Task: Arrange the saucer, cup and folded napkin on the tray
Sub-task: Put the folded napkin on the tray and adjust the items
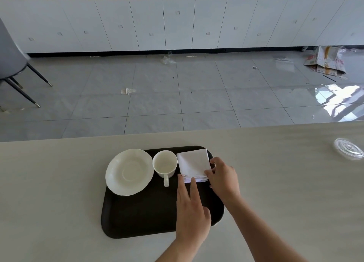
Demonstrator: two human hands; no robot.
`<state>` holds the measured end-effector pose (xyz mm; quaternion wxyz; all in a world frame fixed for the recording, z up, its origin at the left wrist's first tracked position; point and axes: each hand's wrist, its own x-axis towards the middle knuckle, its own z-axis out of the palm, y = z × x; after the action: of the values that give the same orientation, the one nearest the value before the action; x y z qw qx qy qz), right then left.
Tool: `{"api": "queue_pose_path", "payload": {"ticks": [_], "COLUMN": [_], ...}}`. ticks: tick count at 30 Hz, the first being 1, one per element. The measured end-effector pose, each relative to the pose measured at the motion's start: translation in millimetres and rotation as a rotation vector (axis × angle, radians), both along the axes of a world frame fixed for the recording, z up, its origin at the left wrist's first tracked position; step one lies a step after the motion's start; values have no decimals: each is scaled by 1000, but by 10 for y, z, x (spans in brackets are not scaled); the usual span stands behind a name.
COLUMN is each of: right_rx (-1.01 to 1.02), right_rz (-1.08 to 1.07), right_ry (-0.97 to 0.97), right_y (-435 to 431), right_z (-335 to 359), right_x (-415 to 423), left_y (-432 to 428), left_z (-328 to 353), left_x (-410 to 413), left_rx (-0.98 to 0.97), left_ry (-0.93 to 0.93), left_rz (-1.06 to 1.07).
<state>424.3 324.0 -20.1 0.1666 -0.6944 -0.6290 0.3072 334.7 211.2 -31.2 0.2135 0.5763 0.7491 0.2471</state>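
Note:
A dark brown tray (141, 212) lies on the pale table. At its far left, a white saucer (129, 171) overhangs the tray's left edge. Beside the saucer a white cup (165, 163) stands upright, its handle pointing toward me. The folded white napkin (194, 163) lies on the tray's far right corner. My left hand (192, 208) rests flat with two fingertips on the napkin's near edge. My right hand (223, 178) touches the napkin's right edge, thumb at its near right corner. Whether the right hand pinches the napkin is unclear.
A clear plastic lid (348, 148) lies on the table at the far right. The table's far edge (177, 132) runs just behind the tray, with tiled floor beyond. A grey chair (11, 58) stands at the far left.

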Motion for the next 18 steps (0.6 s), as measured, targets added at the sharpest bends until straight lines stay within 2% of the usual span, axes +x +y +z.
{"api": "queue_pose_path", "payload": {"ticks": [3, 7, 11, 18], "right_rx": [57, 205, 148, 113], "right_rz": [45, 125, 371, 403], "right_ry": [-89, -191, -347, -390], "right_y": [-10, 25, 130, 92], "right_z": [-22, -71, -171, -353], "right_x": [56, 76, 65, 43], "left_y": [-58, 12, 63, 14], "left_z": [8, -32, -110, -173], "left_x": [-20, -108, -150, -205], "left_rx": [26, -42, -131, -156], "left_ry": [174, 417, 479, 514], "left_rz": [-94, -248, -295, -310]}}
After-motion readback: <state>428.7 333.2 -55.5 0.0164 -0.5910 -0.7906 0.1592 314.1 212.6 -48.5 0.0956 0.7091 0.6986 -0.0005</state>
